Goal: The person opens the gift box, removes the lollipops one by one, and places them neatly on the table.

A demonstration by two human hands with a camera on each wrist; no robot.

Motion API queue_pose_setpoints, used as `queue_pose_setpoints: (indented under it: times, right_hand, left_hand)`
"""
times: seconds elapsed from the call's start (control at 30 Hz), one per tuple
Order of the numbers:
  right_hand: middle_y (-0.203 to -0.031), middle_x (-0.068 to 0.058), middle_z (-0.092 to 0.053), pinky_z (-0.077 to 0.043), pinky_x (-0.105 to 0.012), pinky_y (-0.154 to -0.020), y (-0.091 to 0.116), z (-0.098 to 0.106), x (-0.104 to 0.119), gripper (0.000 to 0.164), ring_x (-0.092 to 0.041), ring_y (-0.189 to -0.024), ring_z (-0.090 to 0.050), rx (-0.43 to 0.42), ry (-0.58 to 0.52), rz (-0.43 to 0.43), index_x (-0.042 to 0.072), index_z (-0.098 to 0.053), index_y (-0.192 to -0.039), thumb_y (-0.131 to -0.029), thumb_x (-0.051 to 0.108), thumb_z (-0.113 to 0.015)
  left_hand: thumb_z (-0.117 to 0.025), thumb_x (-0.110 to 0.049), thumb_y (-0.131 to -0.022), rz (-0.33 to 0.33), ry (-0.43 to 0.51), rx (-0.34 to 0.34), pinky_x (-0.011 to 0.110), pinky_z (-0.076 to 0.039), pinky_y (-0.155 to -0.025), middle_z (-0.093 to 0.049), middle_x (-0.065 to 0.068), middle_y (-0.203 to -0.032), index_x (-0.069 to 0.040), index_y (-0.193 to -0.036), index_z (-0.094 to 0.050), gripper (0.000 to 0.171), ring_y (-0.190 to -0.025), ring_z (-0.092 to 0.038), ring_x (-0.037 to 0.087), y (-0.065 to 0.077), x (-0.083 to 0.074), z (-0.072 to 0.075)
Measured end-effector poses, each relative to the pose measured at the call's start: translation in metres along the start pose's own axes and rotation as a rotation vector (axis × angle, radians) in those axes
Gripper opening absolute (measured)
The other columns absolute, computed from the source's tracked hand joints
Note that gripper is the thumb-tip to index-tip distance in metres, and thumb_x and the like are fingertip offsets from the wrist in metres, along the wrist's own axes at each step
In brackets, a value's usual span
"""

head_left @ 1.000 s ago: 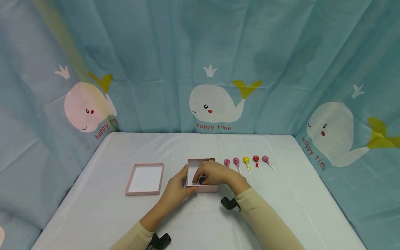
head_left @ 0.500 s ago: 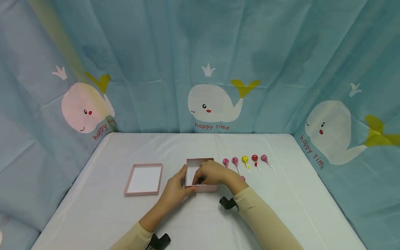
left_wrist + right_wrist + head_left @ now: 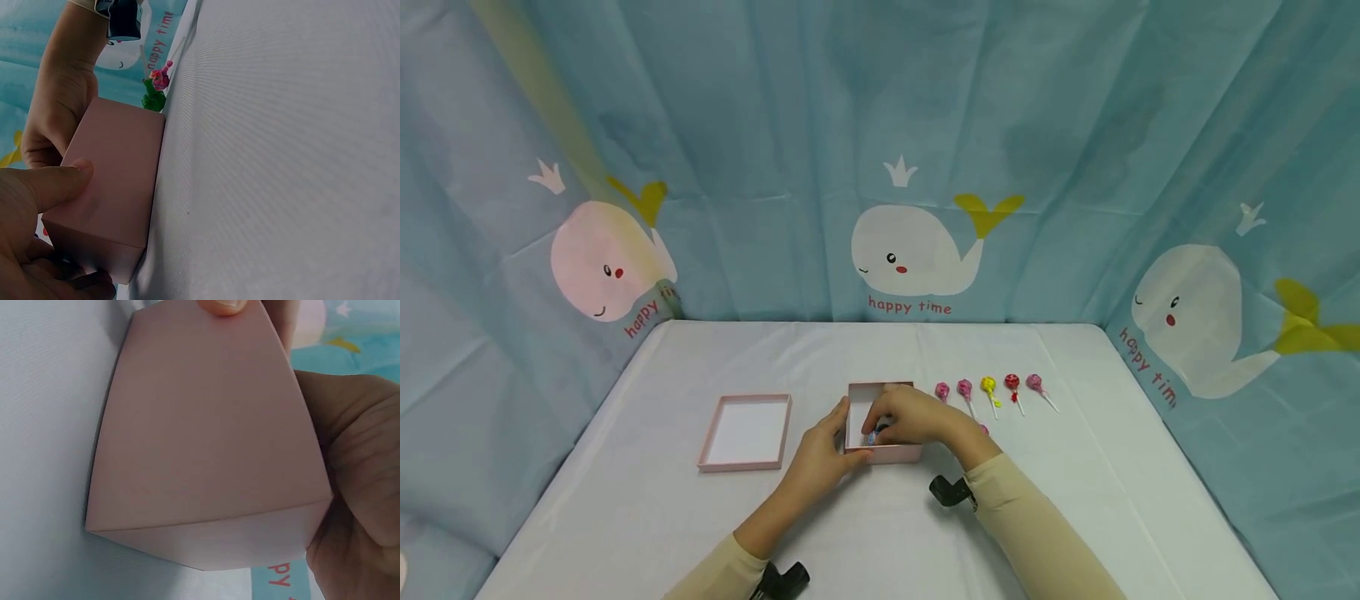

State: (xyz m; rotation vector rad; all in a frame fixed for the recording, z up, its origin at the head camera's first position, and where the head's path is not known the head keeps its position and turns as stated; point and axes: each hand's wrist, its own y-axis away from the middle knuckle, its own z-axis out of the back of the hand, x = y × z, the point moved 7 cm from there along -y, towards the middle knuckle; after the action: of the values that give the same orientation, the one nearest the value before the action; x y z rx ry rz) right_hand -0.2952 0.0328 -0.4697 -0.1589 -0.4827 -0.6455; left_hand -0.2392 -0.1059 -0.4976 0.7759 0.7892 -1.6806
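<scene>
A pink open-topped box with a white inside sits mid-table. My left hand grips its near left corner, thumb on the front wall and fingers along the left side. From the right, my right hand reaches over the rim into the box. Its curled fingers and thumb hold a small dark and light-blue thing low inside; its kind cannot be made out. In the right wrist view the box wall hides those fingertips.
The pink-edged lid lies inside up at the left. Right of the box is a row of lollipops, among them a yellow one and a red one. A green-wrapped one shows beyond the box. A curtain hangs behind.
My right fingers have shifted slightly inside the box, and a light-blue part of the small thing now shows between them. The left hand, box and lid stay put.
</scene>
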Motion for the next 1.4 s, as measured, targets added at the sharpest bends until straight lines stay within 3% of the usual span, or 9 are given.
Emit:
queue_pose_setpoints:
  times: [0.2, 0.37, 0.47, 0.6, 0.9, 1.07, 1.23, 1.4]
  right_hand:
    - [-0.098, 0.022, -0.069, -0.05, -0.023, -0.087, 0.003, 0.01, -0.002, 0.018, -0.013, -0.102, -0.059, -0.068, -0.055, -0.017, 0.022, -0.082, -0.106, -0.088, 0.024, -0.083]
    - [-0.102, 0.014, -0.07, -0.055, -0.037, -0.09, 0.01, 0.027, 0.005, 0.017, -0.022, -0.104, -0.059, -0.152, -0.131, -0.01, 0.017, -0.08, -0.108, -0.091, 0.021, -0.08]
    - [-0.107, 0.013, -0.072, -0.055, -0.04, -0.092, 0.017, 0.038, 0.008, 0.019, -0.017, -0.105, -0.058, -0.218, -0.147, 0.003, 0.018, -0.08, -0.11, -0.091, 0.023, -0.08]
    - [-0.113, 0.014, -0.073, -0.053, -0.035, -0.092, 0.028, 0.053, 0.01, 0.023, -0.008, -0.106, -0.056, -0.315, -0.141, 0.006, 0.018, -0.079, -0.113, -0.09, 0.025, -0.08]
    - [-0.111, 0.019, -0.071, -0.053, -0.034, -0.086, 0.061, 0.076, 0.007, 0.022, -0.006, -0.106, -0.055, -0.475, -0.169, -0.046, 0.02, -0.079, -0.112, -0.091, 0.025, -0.08]
    - [-0.11, 0.018, -0.072, -0.053, -0.032, -0.086, 0.081, 0.084, 0.005, 0.022, -0.008, -0.106, -0.056, -0.549, -0.205, -0.048, 0.021, -0.079, -0.11, -0.088, 0.024, -0.082]
    - [-0.111, 0.015, -0.072, -0.054, -0.032, -0.089, 0.105, 0.087, -0.002, 0.021, -0.009, -0.107, -0.057, -0.606, -0.232, -0.102, 0.027, -0.079, -0.107, -0.087, 0.027, -0.084]
    - [-0.111, 0.013, -0.07, -0.052, -0.031, -0.089, 0.129, 0.087, -0.016, 0.021, -0.01, -0.106, -0.056, -0.669, -0.258, -0.159, 0.026, -0.079, -0.108, -0.087, 0.025, -0.084]
  left_hand:
    - [-0.088, -0.027, -0.082, 0.02, 0.002, 0.01, 0.045, -0.036, -0.12, -0.03, 0.014, -0.166, -0.003, -0.16, -0.03, 0.099, -0.151, -0.032, 0.029, 0.001, 0.001, -0.001]
    - [-0.088, -0.028, -0.082, 0.017, 0.006, 0.007, 0.046, -0.037, -0.119, -0.03, 0.015, -0.165, -0.002, -0.159, -0.03, 0.1, -0.151, -0.033, 0.03, 0.001, -0.001, 0.0]
    - [-0.088, -0.028, -0.082, 0.011, 0.008, 0.001, 0.046, -0.037, -0.119, -0.031, 0.017, -0.165, -0.001, -0.159, -0.031, 0.1, -0.15, -0.033, 0.031, 0.001, -0.001, 0.0]
    - [-0.089, -0.026, -0.081, 0.008, 0.012, -0.007, 0.046, -0.037, -0.119, -0.031, 0.018, -0.164, 0.0, -0.158, -0.031, 0.1, -0.15, -0.034, 0.031, 0.001, 0.0, 0.0]
    - [-0.089, -0.025, -0.081, 0.015, 0.002, -0.016, 0.046, -0.036, -0.119, -0.032, 0.017, -0.164, 0.0, -0.158, -0.032, 0.099, -0.151, -0.033, 0.031, 0.0, -0.002, -0.001]
    - [-0.089, -0.023, -0.081, 0.024, 0.01, -0.019, 0.045, -0.036, -0.119, -0.031, 0.016, -0.164, 0.0, -0.158, -0.032, 0.099, -0.151, -0.033, 0.031, 0.0, -0.002, -0.002]
    - [-0.089, -0.022, -0.081, 0.028, 0.019, -0.014, 0.044, -0.037, -0.118, -0.031, 0.016, -0.165, 0.0, -0.159, -0.03, 0.1, -0.151, -0.032, 0.031, 0.0, 0.0, -0.003]
    - [-0.089, -0.021, -0.081, 0.027, 0.023, -0.014, 0.043, -0.038, -0.117, -0.031, 0.016, -0.165, 0.0, -0.159, -0.03, 0.1, -0.151, -0.033, 0.031, 0.0, 0.0, -0.003]
